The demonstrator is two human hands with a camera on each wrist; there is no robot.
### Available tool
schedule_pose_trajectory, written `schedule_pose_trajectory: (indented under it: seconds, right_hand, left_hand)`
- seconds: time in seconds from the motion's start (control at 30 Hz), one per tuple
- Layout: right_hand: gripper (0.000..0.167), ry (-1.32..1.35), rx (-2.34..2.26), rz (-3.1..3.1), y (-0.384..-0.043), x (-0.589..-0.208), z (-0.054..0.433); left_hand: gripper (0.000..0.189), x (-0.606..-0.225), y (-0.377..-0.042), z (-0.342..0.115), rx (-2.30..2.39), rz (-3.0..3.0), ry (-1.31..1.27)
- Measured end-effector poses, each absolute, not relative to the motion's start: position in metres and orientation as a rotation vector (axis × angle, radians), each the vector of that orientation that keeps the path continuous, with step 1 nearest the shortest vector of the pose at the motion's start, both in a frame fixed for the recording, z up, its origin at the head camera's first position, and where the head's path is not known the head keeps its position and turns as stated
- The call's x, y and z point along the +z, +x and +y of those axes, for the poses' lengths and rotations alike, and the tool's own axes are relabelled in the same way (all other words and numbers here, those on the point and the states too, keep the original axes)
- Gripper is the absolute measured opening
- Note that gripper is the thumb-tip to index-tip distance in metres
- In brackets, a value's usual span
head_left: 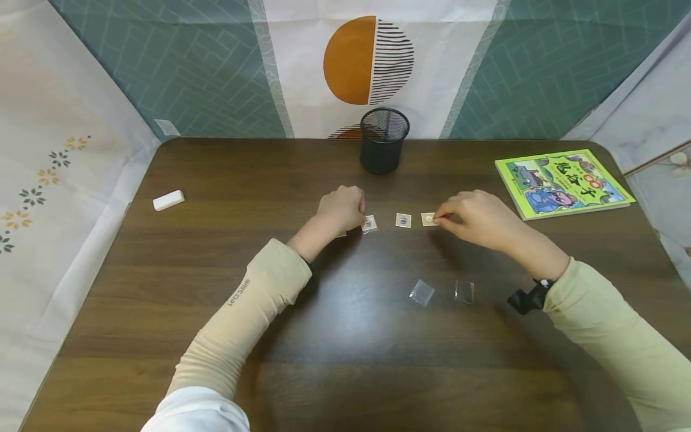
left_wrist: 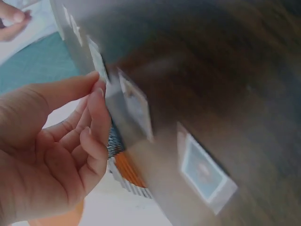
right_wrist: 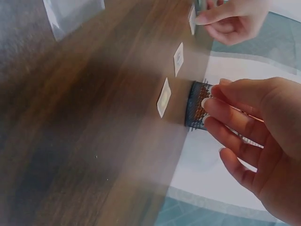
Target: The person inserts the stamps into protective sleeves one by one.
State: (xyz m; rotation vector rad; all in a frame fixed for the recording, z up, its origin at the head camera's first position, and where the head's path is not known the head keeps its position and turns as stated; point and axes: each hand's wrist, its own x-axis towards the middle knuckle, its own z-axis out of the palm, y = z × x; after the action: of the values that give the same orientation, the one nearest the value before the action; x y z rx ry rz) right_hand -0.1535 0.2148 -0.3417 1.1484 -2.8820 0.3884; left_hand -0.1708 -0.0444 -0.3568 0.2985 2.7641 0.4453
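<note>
My left hand [head_left: 341, 209] pinches the edge of a small square card [head_left: 369, 222] between thumb and index finger; in the left wrist view this card [left_wrist: 98, 59] stands edge-on at the fingertips. Nearer that camera lie another card [left_wrist: 136, 104] and one in a clear sleeve [left_wrist: 205, 172], mostly hidden by the hand in the head view. My right hand [head_left: 477, 219] hovers at the rightmost card [head_left: 428, 219], its fingers loosely bent and holding nothing in the right wrist view. Between the hands lies a card [head_left: 403, 220] with a blue print.
Two clear plastic sleeves [head_left: 422, 293] lie nearer me on the brown table [head_left: 345, 384]. A black mesh pen holder [head_left: 382, 150] stands at the back edge. At the right is a green picture book [head_left: 564, 185], and a white eraser-like block [head_left: 168, 200] lies at the left.
</note>
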Motion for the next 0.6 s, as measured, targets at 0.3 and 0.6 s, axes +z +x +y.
schedule_pose_trajectory:
  seconds: [0.3, 0.6]
  right_hand:
    - [0.006, 1.101, 0.384, -2.982, -0.176, -0.351, 0.209]
    - [0.019, 1.074, 0.432, -3.068, -0.195, -0.357, 0.191]
  left_hand:
    - [0.018, -0.344, -0.127, -0.022, 0.453, 2.883, 0.439]
    - [0.05, -0.347, -0.072, 0.021, 0.231, 2.747, 0.703]
